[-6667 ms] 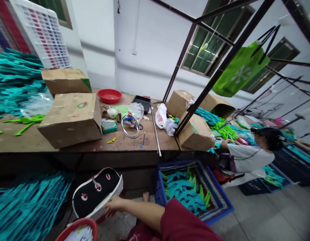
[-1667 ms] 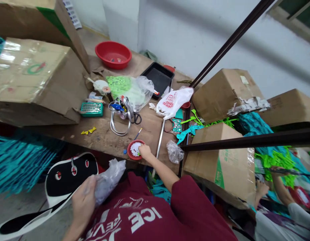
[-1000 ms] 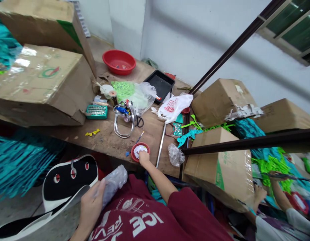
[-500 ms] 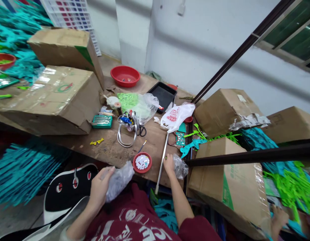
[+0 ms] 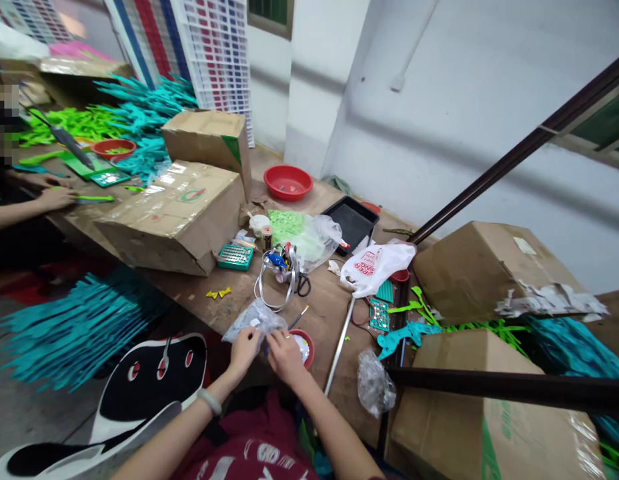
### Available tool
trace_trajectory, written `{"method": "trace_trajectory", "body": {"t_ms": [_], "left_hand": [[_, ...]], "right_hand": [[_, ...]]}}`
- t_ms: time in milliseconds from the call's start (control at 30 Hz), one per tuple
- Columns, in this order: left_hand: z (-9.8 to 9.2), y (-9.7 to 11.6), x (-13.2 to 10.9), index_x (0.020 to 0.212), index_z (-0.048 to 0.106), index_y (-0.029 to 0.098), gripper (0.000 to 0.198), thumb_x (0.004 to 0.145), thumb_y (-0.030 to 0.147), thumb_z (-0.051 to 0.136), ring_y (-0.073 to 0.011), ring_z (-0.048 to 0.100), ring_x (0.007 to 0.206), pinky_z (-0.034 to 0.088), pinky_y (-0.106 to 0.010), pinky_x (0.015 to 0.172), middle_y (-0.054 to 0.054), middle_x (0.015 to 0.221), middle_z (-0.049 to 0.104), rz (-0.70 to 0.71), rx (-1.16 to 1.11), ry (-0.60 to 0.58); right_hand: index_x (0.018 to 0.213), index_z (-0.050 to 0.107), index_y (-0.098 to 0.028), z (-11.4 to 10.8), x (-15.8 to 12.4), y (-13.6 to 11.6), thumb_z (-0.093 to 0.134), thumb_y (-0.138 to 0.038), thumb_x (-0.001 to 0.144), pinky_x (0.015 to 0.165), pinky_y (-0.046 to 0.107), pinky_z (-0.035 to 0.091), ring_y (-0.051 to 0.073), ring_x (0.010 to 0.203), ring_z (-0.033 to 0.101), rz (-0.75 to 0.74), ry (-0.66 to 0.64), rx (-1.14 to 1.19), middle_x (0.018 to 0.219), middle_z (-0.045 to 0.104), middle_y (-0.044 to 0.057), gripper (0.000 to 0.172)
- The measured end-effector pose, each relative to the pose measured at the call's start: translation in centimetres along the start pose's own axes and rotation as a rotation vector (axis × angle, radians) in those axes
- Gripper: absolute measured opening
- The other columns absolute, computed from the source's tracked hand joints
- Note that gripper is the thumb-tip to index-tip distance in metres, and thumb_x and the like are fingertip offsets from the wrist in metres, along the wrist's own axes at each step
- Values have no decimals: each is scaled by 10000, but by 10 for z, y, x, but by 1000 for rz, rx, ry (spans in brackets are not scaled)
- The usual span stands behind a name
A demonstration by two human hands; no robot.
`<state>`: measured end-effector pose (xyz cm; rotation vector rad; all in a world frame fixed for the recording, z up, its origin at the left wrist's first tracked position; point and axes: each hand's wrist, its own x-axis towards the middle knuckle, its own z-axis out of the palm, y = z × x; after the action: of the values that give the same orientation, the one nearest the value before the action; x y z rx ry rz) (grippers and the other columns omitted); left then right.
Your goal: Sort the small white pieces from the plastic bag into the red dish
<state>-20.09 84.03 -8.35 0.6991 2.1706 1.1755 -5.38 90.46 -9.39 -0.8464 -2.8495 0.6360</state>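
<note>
Both my hands, left (image 5: pixel 243 345) and right (image 5: pixel 284 355), are pinched onto the bag (image 5: pixel 253 320) at the table (image 5: pixel 323 319) edge by the red dish (image 5: pixel 304 347); it looks light, limp and slippery, so its mouth is the place to grip. Half a second ago only my left held it, while my right was off by the other bag (image 5: pixel 374 383).

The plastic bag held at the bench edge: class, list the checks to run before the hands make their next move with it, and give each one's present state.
1. Left hand grips the plastic bag: ok.
2. Right hand at the bag too: ok.
3. Bag over the bench, not past its edge: ok.
4. Red dish beside the hands, upright: ok.
5. Bag's mouth open: cannot tell.
6. Metal rod clear of the hands: ok.
</note>
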Motion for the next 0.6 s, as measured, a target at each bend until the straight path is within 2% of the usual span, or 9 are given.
{"method": "trace_trajectory", "body": {"t_ms": [100, 233, 300, 367, 467, 600], "left_hand": [[3, -5, -8, 838, 674, 165, 284, 895, 412, 546, -242, 627, 923, 474, -423, 898, -84, 928, 669, 48, 39, 54], [-2, -5, -19, 899, 708, 189, 352, 884, 468, 495, -287, 636, 946, 473, -427, 907, -113, 975, 667, 117, 49, 54], [-4, -5, -25, 902, 715, 203, 352, 879, 483, 502, -283, 641, 932, 475, -416, 904, -101, 963, 668, 150, 44, 29], [-4, -7, -32, 915, 714, 210, 360, 885, 492, 492, -284, 643, 935, 474, -410, 903, -99, 973, 667, 164, 42, 20], [-3, -10, -38, 941, 698, 206, 375, 906, 498, 466, -292, 640, 943, 471, -414, 898, -109, 1001, 668, 159, 52, 24], [1, -12, -40, 929, 672, 210, 313, 906, 464, 492, -290, 641, 917, 463, -407, 882, -101, 968, 685, 165, 65, -15]], "right_hand": [[1191, 605, -156, 15, 19, -14, 506, -209, 909, 903, 343, 476, 241, 1037, 581, -46, -55, 17, 1096, 667, 125, 304], [1079, 613, -126, 20, 30, -7, 424, -110, 909, 770, 307, 487, 220, 870, 619, 43, -78, 57, 974, 688, 119, 255], [1065, 619, -135, 17, 36, -1, 397, -95, 920, 800, 318, 490, 223, 919, 626, 53, -91, 103, 1043, 689, 130, 268], [983, 649, -155, 14, 42, 4, 484, -124, 906, 880, 325, 483, 229, 1017, 616, 17, -130, 176, 1082, 694, 119, 185], [846, 670, -176, 15, 48, 9, 639, -142, 831, 915, 301, 476, 203, 996, 626, 0, -197, 312, 948, 718, 54, 48], [960, 663, -143, 24, 55, 11, 642, -166, 864, 774, 324, 520, 152, 762, 628, 209, -158, 479, 812, 677, 9, 102]]}}
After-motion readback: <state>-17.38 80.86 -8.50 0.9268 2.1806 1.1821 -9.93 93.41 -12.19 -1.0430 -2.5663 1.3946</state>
